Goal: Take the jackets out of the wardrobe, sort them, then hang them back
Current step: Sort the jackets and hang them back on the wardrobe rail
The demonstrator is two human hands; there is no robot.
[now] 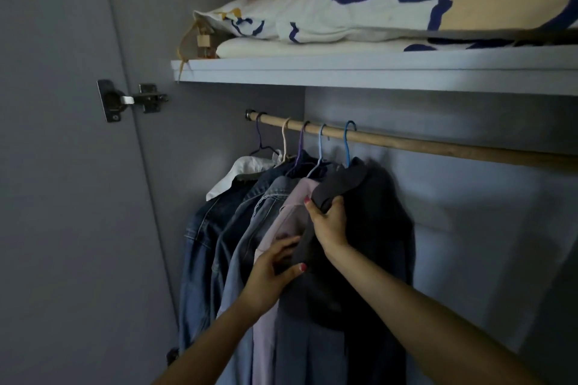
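Several jackets hang on coloured hangers from a wooden rail (438, 147) at the wardrobe's left end. The rightmost is a dark grey jacket (381, 228) on a blue hanger (347, 144). My right hand (330, 222) grips its collar and front edge. My left hand (275, 272) pinches the same dark jacket's front edge lower down, beside a pale pink jacket (291, 222). Further left hang a light denim jacket (250, 247) and a dark denim jacket (203, 244), with a white collar (240, 172) behind them.
A white shelf (375, 72) above the rail carries folded bedding and a patterned pillow (375, 9). The open wardrobe door (62, 197) with its metal hinge (131, 100) stands at the left. The rail's right stretch carries no hangers.
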